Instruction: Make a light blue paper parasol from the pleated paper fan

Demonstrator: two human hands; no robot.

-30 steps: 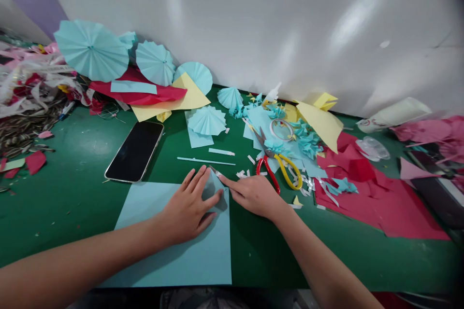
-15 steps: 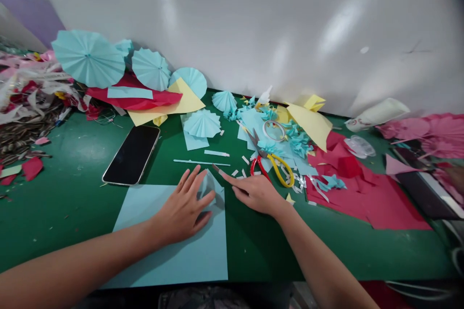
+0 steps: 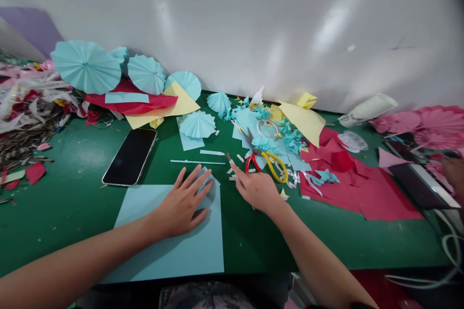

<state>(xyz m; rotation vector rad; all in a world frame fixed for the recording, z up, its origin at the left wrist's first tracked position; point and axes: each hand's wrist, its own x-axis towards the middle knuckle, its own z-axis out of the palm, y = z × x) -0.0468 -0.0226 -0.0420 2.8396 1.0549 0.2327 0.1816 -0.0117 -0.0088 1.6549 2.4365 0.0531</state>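
My left hand [image 3: 184, 203] lies open, fingers spread, on a light blue sheet of paper [image 3: 166, 256]. Under its fingertips is a smaller folded blue piece [image 3: 213, 178], mostly covered. My right hand [image 3: 257, 188] is beside the sheet, index finger stretched forward and the other fingers curled. A narrow dark tip [image 3: 228, 156] shows at that finger's end; I cannot make out what it is. Close by are scissors [image 3: 268, 159] with one red and one yellow handle, white scraps [image 3: 240, 158], a thin blue strip [image 3: 197, 161] and a short pale strip [image 3: 212, 153].
A phone [image 3: 130, 157] lies on the green table [image 3: 72, 222]. Pleated blue paper discs [image 3: 85, 65] lean along the wall. Blue scraps, a tape roll [image 3: 268, 128] and red paper [image 3: 384, 193] spread to the right. Ribbons [image 3: 32, 91] heap at far left; pink fans [image 3: 435, 128] stand right.
My right hand has drawn back to the right, away from the folded blue piece. My left hand has flattened over that piece. The view has shifted slightly.
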